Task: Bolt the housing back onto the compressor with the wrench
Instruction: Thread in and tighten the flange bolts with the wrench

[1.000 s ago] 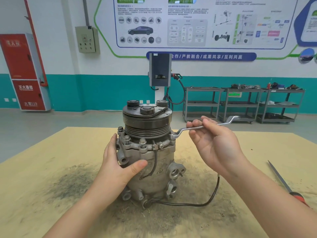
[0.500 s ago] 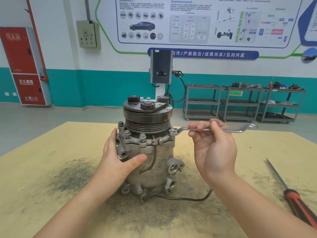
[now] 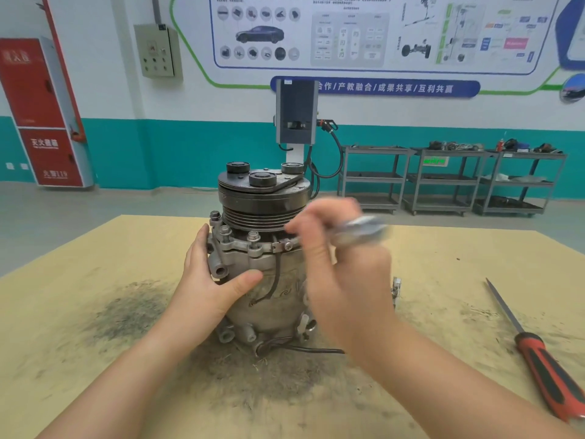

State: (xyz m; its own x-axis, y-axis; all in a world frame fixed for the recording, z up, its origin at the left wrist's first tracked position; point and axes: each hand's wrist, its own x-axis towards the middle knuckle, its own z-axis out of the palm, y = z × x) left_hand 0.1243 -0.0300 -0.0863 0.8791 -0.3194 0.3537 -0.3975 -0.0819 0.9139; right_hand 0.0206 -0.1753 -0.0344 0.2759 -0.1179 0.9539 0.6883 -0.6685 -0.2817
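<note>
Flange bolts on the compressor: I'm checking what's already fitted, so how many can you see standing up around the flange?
3: one bolt at the far left, a second bolt just right of it, a third bolt toward the front. The right hand may hide more.

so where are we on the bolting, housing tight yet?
Partly. Done: flange bolts stand seated along the housing's front rim. In hand: left hand braces the compressor; right hand swings the wrench, blurred, at the right-side rim. Left: that bolt, hidden behind the hand; tightness can't be judged.
</note>
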